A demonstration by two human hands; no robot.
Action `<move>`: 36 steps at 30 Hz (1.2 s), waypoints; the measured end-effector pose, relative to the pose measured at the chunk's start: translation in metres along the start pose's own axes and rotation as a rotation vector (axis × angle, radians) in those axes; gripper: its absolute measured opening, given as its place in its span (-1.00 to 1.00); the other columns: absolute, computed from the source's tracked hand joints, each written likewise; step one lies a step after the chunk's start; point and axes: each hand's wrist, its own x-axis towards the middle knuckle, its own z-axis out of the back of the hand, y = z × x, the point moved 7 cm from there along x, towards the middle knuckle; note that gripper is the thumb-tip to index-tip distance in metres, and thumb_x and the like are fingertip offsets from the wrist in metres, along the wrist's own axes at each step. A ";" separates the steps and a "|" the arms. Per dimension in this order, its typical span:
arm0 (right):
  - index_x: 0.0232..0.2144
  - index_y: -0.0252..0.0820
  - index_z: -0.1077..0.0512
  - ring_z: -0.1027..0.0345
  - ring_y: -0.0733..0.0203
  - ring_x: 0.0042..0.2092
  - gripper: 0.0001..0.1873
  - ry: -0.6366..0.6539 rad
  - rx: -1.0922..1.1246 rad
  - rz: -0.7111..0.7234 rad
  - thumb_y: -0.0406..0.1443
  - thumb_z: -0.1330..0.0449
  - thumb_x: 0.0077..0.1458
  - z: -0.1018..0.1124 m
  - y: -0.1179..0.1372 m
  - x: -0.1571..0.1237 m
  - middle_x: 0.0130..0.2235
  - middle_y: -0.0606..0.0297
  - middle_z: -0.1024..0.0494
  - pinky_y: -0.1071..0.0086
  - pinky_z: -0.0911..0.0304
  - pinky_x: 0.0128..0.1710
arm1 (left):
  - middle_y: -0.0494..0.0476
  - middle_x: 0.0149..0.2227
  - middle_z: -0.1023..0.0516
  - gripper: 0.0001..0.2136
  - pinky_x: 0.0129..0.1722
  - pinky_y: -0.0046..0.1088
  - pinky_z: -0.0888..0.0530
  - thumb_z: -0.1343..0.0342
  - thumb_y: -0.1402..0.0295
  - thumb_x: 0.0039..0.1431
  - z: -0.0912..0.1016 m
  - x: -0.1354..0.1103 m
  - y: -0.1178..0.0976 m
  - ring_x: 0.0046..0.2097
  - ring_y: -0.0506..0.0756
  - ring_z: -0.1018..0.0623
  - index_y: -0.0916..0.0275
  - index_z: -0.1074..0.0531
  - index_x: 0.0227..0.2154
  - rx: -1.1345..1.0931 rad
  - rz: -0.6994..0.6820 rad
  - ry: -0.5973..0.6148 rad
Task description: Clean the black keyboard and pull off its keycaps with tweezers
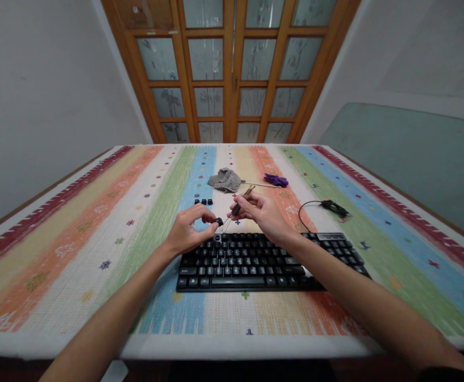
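Observation:
Between the thumb and fingers of my left hand [192,228] is a small black keycap [219,221], held above the top left part of a black keyboard [237,284]. My right hand [264,215] grips a keycap puller [236,209] with a dark handle. Its thin wire loops point down and left, close to the keycap; whether they touch it I cannot tell. Several loose keycaps [203,202] stand in a short row on the cloth behind my left hand. My right forearm hides part of the keyboard's right side.
Behind my hands lie a crumpled grey cloth [226,180], a thin rod [261,184] and a purple cloth-like bundle [275,180]. A bundled black cable [334,208] rests behind the keyboard's right end. A striped tablecloth [76,254] covers the table.

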 end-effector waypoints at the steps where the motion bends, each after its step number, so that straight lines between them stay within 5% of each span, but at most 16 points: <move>1: -0.30 -0.22 -0.44 -0.57 0.15 -0.31 -0.49 0.000 -0.016 0.015 0.09 -0.40 0.03 0.002 0.003 0.000 -0.30 0.23 -0.58 0.24 -0.57 -0.22 | 0.04 -0.41 -0.54 -0.92 -0.29 -0.41 -0.45 -0.17 0.39 0.23 0.000 0.002 0.002 -0.36 0.04 -0.51 0.23 -0.48 -0.39 0.029 -0.014 0.007; 8: -0.25 -0.22 -0.44 -0.56 0.17 -0.30 -0.51 0.057 -0.125 0.106 0.09 -0.35 0.11 0.004 0.013 -0.005 -0.27 0.19 -0.60 0.25 -0.56 -0.23 | 0.15 -0.23 -0.54 -0.84 -0.10 -0.31 -0.48 -0.11 0.28 0.32 -0.010 0.019 0.038 -0.16 0.13 -0.52 0.21 -0.54 -0.23 0.343 -0.126 0.134; 18: -0.23 -0.19 -0.44 -0.56 0.18 -0.29 -0.55 0.108 -0.144 0.117 0.08 -0.30 0.17 0.000 0.013 -0.010 -0.28 0.19 -0.60 0.24 -0.54 -0.20 | 0.22 -0.17 -0.49 -0.85 -0.06 -0.19 -0.46 -0.10 0.33 0.29 -0.044 0.037 0.091 -0.10 0.21 -0.45 0.23 -0.56 -0.28 0.570 -0.100 0.307; 36: -0.22 -0.20 -0.43 -0.56 0.16 -0.28 -0.56 0.141 -0.192 0.104 0.06 -0.28 0.18 -0.003 0.008 -0.014 -0.28 0.20 -0.59 0.21 -0.53 -0.17 | 0.29 -0.07 -0.49 -0.77 0.02 -0.11 -0.43 -0.05 0.29 0.29 -0.050 0.036 0.117 -0.02 0.27 -0.42 0.26 -0.57 -0.23 0.658 -0.013 0.372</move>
